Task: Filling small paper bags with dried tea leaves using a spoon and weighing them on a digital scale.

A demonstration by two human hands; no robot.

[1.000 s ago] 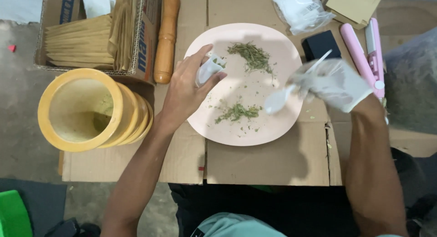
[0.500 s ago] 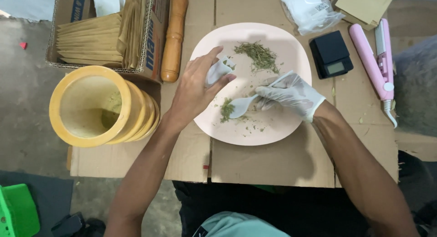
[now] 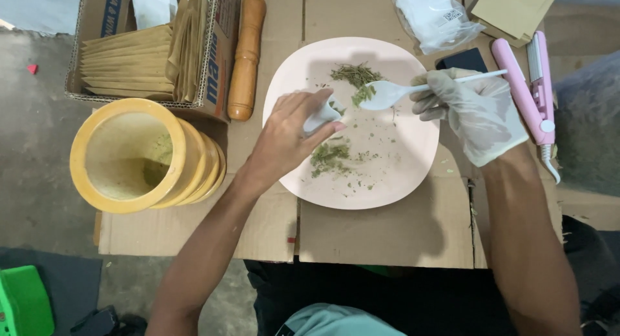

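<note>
A pale pink plate [image 3: 394, 174] lies on flattened cardboard with two small heaps of dried green herb [image 3: 354, 73] on it. My left hand [image 3: 287, 139], bare, pinches a small white pouch [image 3: 321, 118] over the plate's left side. My right hand [image 3: 475, 110] wears a whitish glove and holds a white plastic spoon [image 3: 387, 92] by the handle. The spoon's bowl carries a bit of herb and hovers just right of the pouch's mouth, near the upper heap.
A yellow wooden mortar [image 3: 139, 156] lies on its side at left. A wooden pestle [image 3: 245, 55] and a carton of brown paper envelopes [image 3: 139, 55] sit behind it. A pink handheld sealer [image 3: 529, 94], a black device [image 3: 462, 58] and a plastic bag [image 3: 434, 13] lie at right.
My right hand lifted the spoon from the lower herb heap and carried it up toward the pouch with herb in its bowl. My left hand kept hold of the pouch.
</note>
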